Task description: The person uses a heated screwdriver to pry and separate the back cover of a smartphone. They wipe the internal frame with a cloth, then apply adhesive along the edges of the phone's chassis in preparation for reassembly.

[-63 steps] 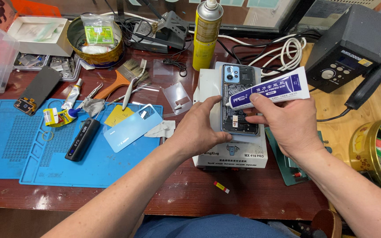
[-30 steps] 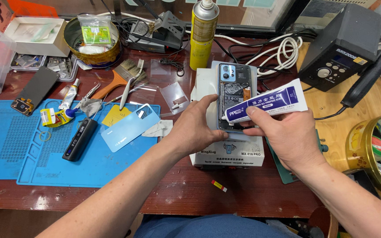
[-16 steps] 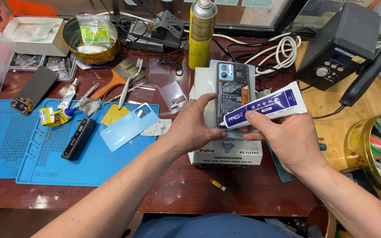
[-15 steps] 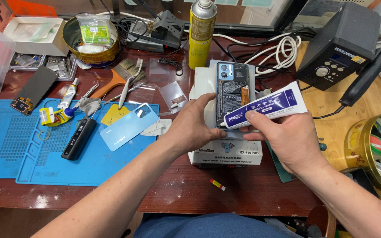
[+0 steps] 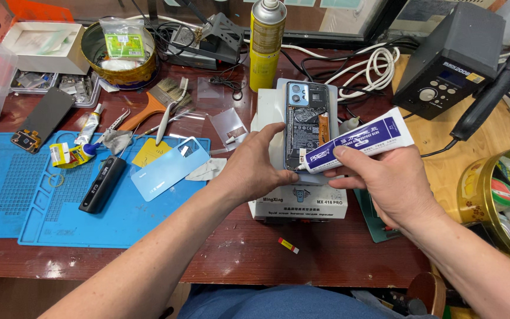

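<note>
**benchrat:** Phone (image 5: 306, 121) with its back cover off, that's what I'm looking at. It lies face down on a white machine box (image 5: 299, 198) in the middle of the red-brown bench (image 5: 231, 254), camera end pointing away, board and battery showing.

**solderfan:** What are the 2 hands doing?

**benchrat:** Left hand (image 5: 254, 168) is curled against the phone's left edge, fingertips on the frame, steadying it. Right hand (image 5: 388, 180) is closed around a white glue tube (image 5: 358, 140) with a blue label, nozzle tip down at the lower part of the phone's open back.

**solderfan:** How would that thing handle, you reckon?

**benchrat:** My guess: light, stiff, and pretty fragile with the guts exposed. Smooth metal sides look slippery too. I'd only take it by the long edges of the frame, like the left hand does, never press on the board or flex cables. The tube is soft, so a gentle squeeze near the middle.

**solderfan:** Other stuff around?

**benchrat:** Light blue back cover (image 5: 169, 167) lies on the blue mat (image 5: 42, 212) to the left, well apart from the phone. A yellow spray can (image 5: 267, 44) stands behind, a grey soldering station (image 5: 453, 62) off to the right.
</note>
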